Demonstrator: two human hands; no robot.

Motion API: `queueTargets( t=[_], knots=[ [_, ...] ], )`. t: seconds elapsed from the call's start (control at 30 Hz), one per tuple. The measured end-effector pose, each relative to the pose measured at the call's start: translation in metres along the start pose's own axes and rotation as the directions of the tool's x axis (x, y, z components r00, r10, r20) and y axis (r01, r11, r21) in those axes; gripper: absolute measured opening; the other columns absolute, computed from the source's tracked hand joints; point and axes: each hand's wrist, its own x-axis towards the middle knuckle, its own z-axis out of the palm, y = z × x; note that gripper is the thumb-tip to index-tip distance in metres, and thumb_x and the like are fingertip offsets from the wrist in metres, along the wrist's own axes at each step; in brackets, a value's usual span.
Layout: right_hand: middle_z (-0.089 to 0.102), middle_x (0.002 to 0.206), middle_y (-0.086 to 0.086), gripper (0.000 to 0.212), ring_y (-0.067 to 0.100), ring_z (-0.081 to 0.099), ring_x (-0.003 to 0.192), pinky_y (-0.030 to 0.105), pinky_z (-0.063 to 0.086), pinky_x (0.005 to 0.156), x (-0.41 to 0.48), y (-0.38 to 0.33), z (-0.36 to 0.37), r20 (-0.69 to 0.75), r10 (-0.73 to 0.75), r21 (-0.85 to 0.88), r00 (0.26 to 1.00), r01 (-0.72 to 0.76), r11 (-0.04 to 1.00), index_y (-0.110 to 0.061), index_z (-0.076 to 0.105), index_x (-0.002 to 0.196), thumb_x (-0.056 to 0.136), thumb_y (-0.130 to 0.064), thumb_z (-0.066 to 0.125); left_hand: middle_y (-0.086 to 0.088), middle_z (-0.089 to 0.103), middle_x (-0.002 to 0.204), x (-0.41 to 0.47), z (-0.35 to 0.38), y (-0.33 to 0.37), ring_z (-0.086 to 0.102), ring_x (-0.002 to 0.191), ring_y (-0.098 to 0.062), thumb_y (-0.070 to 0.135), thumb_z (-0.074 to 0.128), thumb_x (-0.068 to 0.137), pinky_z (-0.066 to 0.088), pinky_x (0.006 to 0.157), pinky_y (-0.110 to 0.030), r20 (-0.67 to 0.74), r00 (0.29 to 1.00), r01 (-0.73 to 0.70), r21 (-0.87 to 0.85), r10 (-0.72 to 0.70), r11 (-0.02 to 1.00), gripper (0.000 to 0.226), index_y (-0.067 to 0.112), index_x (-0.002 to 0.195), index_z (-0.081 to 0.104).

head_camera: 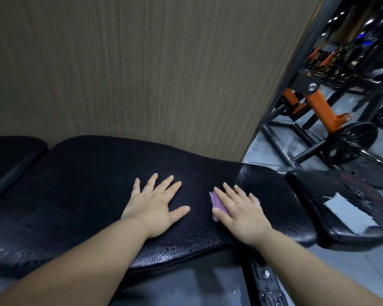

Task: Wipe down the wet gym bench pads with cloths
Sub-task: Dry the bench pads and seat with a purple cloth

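While the black bench pad (pixel 82 184) glistens with droplets along its near and right edges, a purple cloth (pixel 217 203) is pressed flat under the straight fingers of the right hand (pixel 241 215); the left hand (pixel 155 204) is laid to its left, fingers spread, holding nothing, seemingly as a brace.

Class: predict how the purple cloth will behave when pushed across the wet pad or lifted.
Probably floppy: the purple cloth bunches under the right hand. It likely slides easily, since the bench pad glistens with droplets.
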Motion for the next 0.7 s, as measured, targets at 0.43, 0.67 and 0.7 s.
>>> queueTargets(
  t=[0.43, 0.67, 0.7],
  knots=[
    [-0.006, 0.16, -0.018, 0.102, 0.013, -0.012, 0.148, 0.04, -0.009, 0.116, -0.042, -0.024, 0.014, 0.001, -0.067, -0.022, 0.998, 0.067, 0.998, -0.045, -0.002, 0.15, 0.059, -0.082, -0.031, 0.017, -0.011, 0.161, -0.001, 0.001, -0.001, -0.018, 0.148, -0.02, 0.078, 0.011, 0.087, -0.011, 0.117, -0.054, -0.004, 1.0, -0.01, -0.004, 0.01, 1.0, 0.077, 0.041, 0.153, -0.002],
    [-0.001, 0.161, -0.013, 0.088, 0.016, -0.01, 0.148, 0.044, -0.007, 0.118, 0.013, -0.039, 0.002, 0.017, -0.089, 0.035, 0.996, 0.088, 0.996, -0.042, 0.003, 0.151, 0.073, -0.083, -0.004, 0.017, -0.011, 0.161, 0.003, 0.003, -0.003, -0.019, 0.148, -0.02, 0.079, 0.01, 0.086, -0.011, 0.117, -0.055, -0.006, 1.0, -0.018, -0.008, 0.018, 1.0, 0.078, 0.041, 0.153, -0.003],
    [-0.001, 0.161, -0.012, 0.079, 0.016, -0.01, 0.148, 0.045, -0.007, 0.118, 0.024, -0.041, 0.0, 0.024, -0.085, 0.038, 0.996, 0.084, 0.996, -0.041, 0.004, 0.152, 0.082, -0.077, 0.004, 0.017, -0.011, 0.161, 0.003, 0.004, -0.003, -0.019, 0.148, -0.02, 0.079, 0.01, 0.086, -0.012, 0.117, -0.055, -0.009, 1.0, -0.019, -0.008, 0.019, 1.0, 0.078, 0.041, 0.153, -0.002]
  ],
)
